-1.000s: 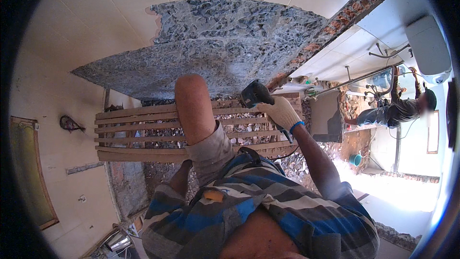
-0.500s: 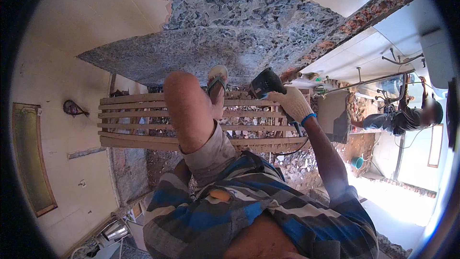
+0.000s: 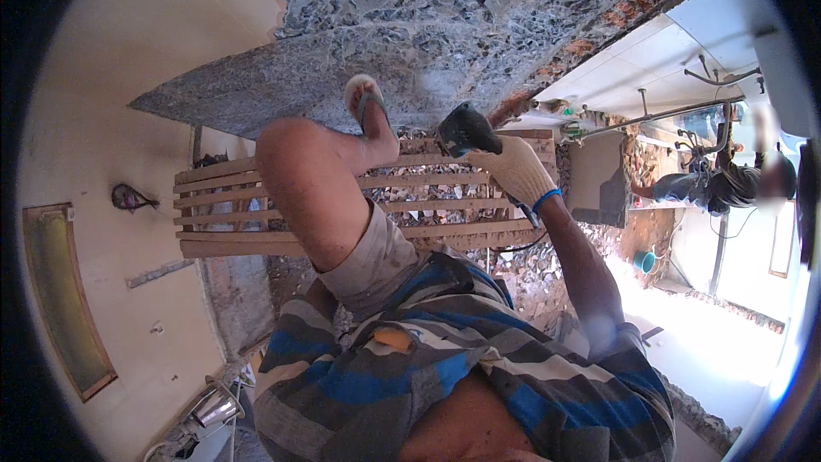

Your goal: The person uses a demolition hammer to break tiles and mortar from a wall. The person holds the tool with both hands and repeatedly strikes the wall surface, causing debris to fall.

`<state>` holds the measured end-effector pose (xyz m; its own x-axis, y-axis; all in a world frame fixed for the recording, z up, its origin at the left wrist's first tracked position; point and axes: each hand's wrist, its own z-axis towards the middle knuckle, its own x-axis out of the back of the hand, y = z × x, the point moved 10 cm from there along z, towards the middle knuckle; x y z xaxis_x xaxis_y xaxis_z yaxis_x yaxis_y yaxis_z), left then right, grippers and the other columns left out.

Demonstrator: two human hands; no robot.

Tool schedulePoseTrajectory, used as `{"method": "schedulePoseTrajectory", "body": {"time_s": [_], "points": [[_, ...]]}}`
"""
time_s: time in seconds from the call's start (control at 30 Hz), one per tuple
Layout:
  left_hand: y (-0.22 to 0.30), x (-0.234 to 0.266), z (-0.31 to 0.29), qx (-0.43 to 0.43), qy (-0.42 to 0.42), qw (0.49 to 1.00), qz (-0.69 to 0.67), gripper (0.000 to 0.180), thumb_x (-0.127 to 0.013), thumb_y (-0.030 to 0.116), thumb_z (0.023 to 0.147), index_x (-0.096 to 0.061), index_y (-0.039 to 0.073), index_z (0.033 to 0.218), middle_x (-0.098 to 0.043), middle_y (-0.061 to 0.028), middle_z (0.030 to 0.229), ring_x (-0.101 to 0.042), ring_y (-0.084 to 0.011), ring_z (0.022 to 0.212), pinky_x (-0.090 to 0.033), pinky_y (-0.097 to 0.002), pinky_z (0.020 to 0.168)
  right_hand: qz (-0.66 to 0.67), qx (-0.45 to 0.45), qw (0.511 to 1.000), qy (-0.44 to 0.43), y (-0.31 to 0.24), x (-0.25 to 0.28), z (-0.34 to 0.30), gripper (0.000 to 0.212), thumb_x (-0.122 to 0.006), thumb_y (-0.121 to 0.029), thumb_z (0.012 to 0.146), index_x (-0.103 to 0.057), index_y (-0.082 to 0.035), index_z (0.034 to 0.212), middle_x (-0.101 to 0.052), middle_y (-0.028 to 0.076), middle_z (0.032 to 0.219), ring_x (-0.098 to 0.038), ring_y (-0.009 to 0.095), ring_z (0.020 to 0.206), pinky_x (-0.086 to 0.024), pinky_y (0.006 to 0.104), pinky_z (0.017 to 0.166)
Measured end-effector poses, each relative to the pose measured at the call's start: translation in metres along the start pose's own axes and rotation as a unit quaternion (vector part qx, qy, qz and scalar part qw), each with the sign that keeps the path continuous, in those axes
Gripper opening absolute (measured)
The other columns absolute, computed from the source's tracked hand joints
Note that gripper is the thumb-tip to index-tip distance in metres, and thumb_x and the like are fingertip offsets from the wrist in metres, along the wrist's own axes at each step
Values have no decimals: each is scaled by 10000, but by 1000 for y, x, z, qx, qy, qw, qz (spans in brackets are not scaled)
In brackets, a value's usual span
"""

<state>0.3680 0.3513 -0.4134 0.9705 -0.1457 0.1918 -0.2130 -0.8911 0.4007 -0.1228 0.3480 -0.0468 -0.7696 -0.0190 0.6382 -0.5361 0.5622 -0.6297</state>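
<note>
Holding the power tool (image 3: pixel 467 130), our gloved right hand (image 3: pixel 515 164) wraps around its grip. We see the tool across the far edge of the wooden slats (image 3: pixel 239 249), toward the right corner; its cord (image 3: pixel 523 247) shows nearer us. Our left hand is hidden: we cannot tell its state.

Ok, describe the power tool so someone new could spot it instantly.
Start at the slatted wooden platform across the middle. Toward its right end, the person's right grip, in a pale glove, holds the power tool. It's the bulky black shape, far darker than glove or slats.
</note>
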Motion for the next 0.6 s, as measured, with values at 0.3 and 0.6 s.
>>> {"method": "schedulePoseTrajectory", "body": {"time_s": [0.3, 0.6], "points": [[19, -19, 12, 3, -21, 1000, 11, 595, -444, 446, 1128, -544, -17, 1489, -558, -163, 1527, -538, -264, 1405, -435, -383, 1162, 11, -8, 1000, -6, 6, -2, -4, 527, -766, -478, 885, -747, 38, 989, -715, 205, 753, -744, 300, 728, -559, 445, 703], [68, -33, 33, -4, -31, 999, 17, 599, -456, 450, 1124, -548, -16, 1488, -550, -160, 1538, -533, -257, 1411, -430, -378, 1166, 114, -65, 989, -60, 46, -11, -20, 528, -754, -467, 928, -739, 58, 989, -655, 58, 638, -612, 121, 555, -489, 337, 521]]}}
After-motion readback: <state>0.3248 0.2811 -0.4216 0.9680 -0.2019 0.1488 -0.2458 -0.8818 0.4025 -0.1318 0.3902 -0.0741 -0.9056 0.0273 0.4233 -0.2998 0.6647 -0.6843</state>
